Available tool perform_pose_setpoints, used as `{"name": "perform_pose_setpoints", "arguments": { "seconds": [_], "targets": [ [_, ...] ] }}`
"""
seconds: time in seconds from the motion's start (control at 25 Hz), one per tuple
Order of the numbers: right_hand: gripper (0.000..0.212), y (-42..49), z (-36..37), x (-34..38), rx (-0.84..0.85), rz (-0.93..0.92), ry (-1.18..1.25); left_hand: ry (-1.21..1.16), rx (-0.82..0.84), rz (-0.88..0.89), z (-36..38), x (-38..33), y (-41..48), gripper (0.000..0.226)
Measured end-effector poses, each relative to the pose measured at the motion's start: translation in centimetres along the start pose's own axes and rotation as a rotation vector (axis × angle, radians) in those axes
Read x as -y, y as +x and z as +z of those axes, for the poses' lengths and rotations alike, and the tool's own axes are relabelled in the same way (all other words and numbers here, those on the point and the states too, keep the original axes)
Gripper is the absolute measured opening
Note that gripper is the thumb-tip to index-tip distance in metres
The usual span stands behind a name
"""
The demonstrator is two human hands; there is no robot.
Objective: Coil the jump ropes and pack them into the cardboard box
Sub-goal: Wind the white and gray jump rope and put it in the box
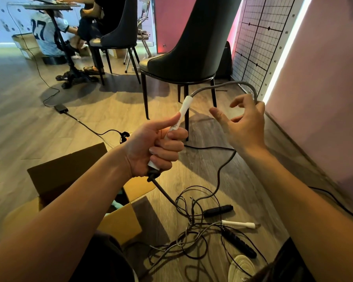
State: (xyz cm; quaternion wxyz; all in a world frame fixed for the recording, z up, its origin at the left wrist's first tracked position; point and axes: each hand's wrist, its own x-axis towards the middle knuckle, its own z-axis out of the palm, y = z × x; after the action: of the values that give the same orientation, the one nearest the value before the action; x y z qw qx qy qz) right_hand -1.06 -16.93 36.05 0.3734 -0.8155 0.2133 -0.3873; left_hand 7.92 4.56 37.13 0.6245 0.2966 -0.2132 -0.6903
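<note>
My left hand (pixel 154 148) grips a white jump rope handle (pixel 183 106) upright at mid-frame, thumb raised along it; a black handle end (pixel 152 176) pokes out below the fist. A grey rope (pixel 216 87) arcs from the white handle's top to my right hand (pixel 244 123), whose fingers are loosely curled with the rope running behind them. The rope then drops to a tangle of ropes (pixel 192 226) on the floor, with black handles (pixel 218 210) and a white handle (pixel 238 224). An open cardboard box (pixel 118 220) lies under my left forearm.
A black chair (pixel 183 64) stands just beyond my hands, another chair (pixel 118 37) farther left. A power adapter and cable (pixel 60 108) cross the wooden floor. A pink wall (pixel 324 98) runs along the right. People sit at a table (pixel 49 6) far left.
</note>
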Motion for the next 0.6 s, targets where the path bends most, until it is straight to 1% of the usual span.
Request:
{"name": "perform_pose_setpoints", "arguments": {
  "seconds": [0.08,0.16,0.2,0.24,0.28,0.32,0.36,0.4,0.48,0.56,0.6],
  "targets": [
    [0.069,0.0,0.0,0.1,-0.072,0.022,-0.001,-0.002,-0.009,0.001,-0.1,0.0,0.1,0.044],
    [0.081,0.1,-0.1,0.2,-0.108,0.06,0.025,-0.022,0.007,-0.015,-0.2,0.0,0.1,0.044],
    [0.083,0.2,-0.1,0.2,-0.094,0.065,0.002,-0.038,0.028,-0.025,-0.3,0.0,0.1,0.044],
    [0.078,0.4,-0.3,0.1,-0.055,0.057,-0.041,-0.06,0.055,-0.027,-0.2,-0.1,0.1,0.043],
    [0.066,0.5,-0.4,-0.1,0.008,0.036,-0.071,-0.088,0.085,-0.008,-0.1,-0.1,0.0,0.042],
    [0.049,0.6,-0.5,-0.3,0.091,0.018,-0.071,-0.125,0.109,0.038,0.0,-0.2,-0.2,0.04],
    [0.031,0.4,-0.5,-0.2,0.193,0.014,-0.051,-0.175,0.121,0.106,0.1,-0.3,-0.3,0.038],
    [0.02,0.1,-0.3,-0.2,0.316,0.021,-0.041,-0.235,0.117,0.187,0.2,-0.4,-0.4,0.035],
    [0.023,-0.9,0.5,0.0,0.558,-0.006,-0.097,-0.382,0.05,0.389,0.6,-0.5,-0.1,0.027],
    [0.03,-2.3,1.8,0.5,0.772,-0.051,-0.167,-0.522,-0.082,0.66,0.3,-0.8,0.3,0.022],
    [0.032,-3.1,2.4,0.9,0.868,-0.061,-0.18,-0.535,-0.166,0.815,0.0,-1.0,0.4,0.021]
  ]
}}
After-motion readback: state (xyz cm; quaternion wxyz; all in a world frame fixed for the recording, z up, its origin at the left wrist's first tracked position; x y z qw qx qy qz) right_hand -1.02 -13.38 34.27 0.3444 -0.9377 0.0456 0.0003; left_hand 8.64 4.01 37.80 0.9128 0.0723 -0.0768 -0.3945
